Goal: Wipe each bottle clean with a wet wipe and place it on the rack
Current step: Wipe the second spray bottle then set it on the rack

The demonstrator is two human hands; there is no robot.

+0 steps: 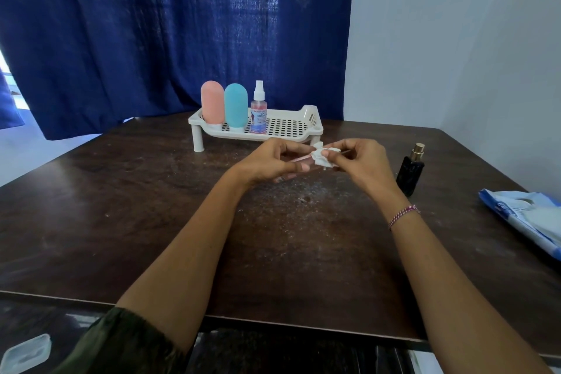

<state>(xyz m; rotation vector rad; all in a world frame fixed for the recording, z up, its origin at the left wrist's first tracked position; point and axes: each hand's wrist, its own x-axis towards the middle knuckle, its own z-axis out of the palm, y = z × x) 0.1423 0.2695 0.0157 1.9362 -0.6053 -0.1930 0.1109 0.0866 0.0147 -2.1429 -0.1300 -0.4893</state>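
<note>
My left hand [267,161] holds a thin pink tube-like bottle [300,159] sideways above the table. A crumpled white wet wipe [323,156] is wrapped around the bottle's right part, pinched by my right hand [361,161]. Most of the bottle is hidden by fingers and wipe. The white perforated rack [291,126] stands behind my hands. On its left half stand a pink bottle [212,105], a teal bottle [236,106] and a clear spray bottle [259,108] with pink liquid.
A black perfume bottle [411,170] with a gold cap stands on the dark wooden table [151,206] right of my hands. A blue-and-white wipes pack [528,215] lies at the right edge. A blue curtain hangs behind.
</note>
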